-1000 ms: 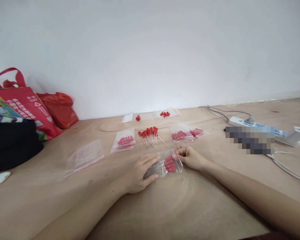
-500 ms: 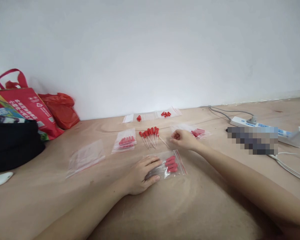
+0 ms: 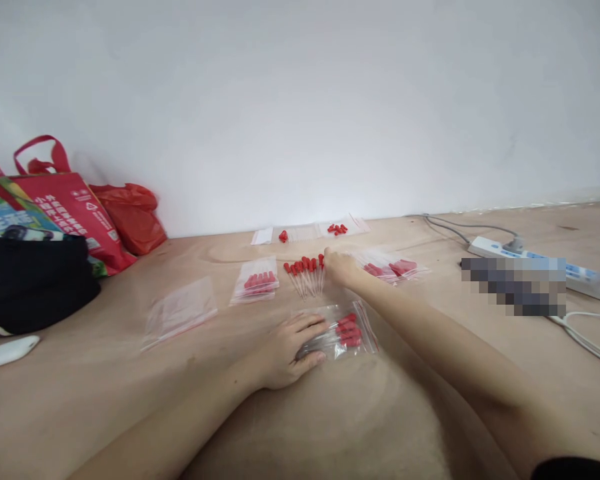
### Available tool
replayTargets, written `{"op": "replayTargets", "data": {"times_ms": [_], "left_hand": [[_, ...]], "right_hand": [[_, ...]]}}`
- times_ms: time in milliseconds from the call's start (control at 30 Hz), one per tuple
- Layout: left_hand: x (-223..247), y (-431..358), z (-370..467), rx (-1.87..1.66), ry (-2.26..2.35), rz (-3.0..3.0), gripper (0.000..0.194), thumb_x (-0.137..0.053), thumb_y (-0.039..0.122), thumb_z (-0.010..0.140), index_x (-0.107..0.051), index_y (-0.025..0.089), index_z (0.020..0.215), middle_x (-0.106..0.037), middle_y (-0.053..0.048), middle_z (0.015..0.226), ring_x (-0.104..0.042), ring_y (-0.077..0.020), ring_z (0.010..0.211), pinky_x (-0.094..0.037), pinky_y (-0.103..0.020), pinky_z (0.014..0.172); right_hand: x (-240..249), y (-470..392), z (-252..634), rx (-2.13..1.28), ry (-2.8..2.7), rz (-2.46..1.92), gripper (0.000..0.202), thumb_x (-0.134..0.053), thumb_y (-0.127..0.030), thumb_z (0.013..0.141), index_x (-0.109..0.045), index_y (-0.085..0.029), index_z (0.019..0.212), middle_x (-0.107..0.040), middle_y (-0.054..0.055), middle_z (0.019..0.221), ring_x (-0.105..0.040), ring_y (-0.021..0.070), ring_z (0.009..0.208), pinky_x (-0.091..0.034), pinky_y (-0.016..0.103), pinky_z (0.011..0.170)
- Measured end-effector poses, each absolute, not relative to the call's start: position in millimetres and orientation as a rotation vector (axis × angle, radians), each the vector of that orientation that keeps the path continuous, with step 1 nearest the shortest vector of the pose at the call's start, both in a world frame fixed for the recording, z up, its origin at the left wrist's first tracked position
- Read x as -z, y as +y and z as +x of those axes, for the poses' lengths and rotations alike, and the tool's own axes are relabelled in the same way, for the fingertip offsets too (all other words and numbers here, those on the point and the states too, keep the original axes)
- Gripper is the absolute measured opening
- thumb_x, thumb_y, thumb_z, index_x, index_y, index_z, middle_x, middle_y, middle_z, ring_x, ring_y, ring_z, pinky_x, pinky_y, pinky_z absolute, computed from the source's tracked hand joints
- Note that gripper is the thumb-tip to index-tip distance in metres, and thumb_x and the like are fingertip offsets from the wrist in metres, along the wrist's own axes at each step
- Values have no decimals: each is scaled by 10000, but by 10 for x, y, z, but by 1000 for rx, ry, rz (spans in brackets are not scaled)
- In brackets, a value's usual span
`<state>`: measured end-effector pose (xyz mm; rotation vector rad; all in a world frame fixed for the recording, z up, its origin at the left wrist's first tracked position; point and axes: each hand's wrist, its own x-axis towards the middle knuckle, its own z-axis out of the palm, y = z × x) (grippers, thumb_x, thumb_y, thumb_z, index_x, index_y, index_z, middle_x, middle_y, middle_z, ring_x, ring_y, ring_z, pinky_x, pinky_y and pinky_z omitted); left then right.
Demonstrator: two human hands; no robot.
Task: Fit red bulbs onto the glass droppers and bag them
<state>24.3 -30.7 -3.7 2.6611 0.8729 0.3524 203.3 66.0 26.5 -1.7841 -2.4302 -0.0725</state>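
My left hand (image 3: 295, 350) lies over the end of a clear zip bag (image 3: 367, 339), fingers stretched out and thumb apart, pressing on it. Inside that bag are several glass droppers with red rubber bulbs (image 3: 349, 331); my fingers cover part of their tubes. Beyond it, several loose droppers (image 3: 306, 267) lie fanned out, red bulbs away from me. At the right end of the fan is my right hand (image 3: 339, 268), its fingers curled and touching or very close to the last dropper. The back of the hand hides what its fingertips hold, if anything.
Zip bags with red bulbs lie left (image 3: 255, 280) and right (image 3: 387, 267) of the fan. Another clear bag (image 3: 183, 312) is further left. Bulbs and tubes (image 3: 303, 233) lie by the wall. Shopping bags (image 3: 65, 207) stand left; a power strip (image 3: 485, 247) with cables lies right.
My right hand has moved left and slightly away from me, up to the fanned droppers. My left hand stays on the zip bag. The whole view has shifted slightly.
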Motion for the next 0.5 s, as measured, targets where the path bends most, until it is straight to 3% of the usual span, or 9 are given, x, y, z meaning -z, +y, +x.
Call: {"op": "replayTargets", "data": {"times_ms": [133, 300, 400, 500], "left_hand": [[50, -304, 239, -366, 881, 2659, 440, -441, 350, 829, -385, 222, 1247, -398, -74, 1302, -343, -220, 1204, -259, -441, 1008], [5, -323, 260, -363, 900, 2649, 424, -447, 333, 825, -408, 213, 1229, -411, -75, 1292, -355, -226, 1196, -278, -438, 999], [-25, -338, 273, -338, 937, 2632, 431, -451, 333, 821, -405, 203, 1229, -410, -75, 1294, -354, -221, 1197, -284, -430, 999], [-30, -338, 275, -333, 954, 2616, 459, -451, 335, 820, -371, 195, 1249, -416, -73, 1290, -346, -215, 1202, -279, -426, 1003]], "right_hand": [[-367, 586, 2169, 203, -2480, -1785, 177, -420, -129, 815, -504, -76, 962, -562, 186, 934, -549, 212, 903, -399, 289, 718], [-363, 377, 2558, 255, -2490, -1761, 257, -406, -68, 776, -470, -79, 1024, -518, 185, 990, -549, 230, 859, -395, 304, 676], [-168, 182, 2818, -175, -2308, -1444, 367, -379, -141, 805, -341, -130, 1169, -526, 93, 908, -547, 168, 751, -409, 292, 672], [91, 16, 2965, -590, -1782, -1311, 493, -387, -248, 805, -157, -170, 1235, -467, -11, 741, -489, 114, 535, -429, 276, 543]]}}
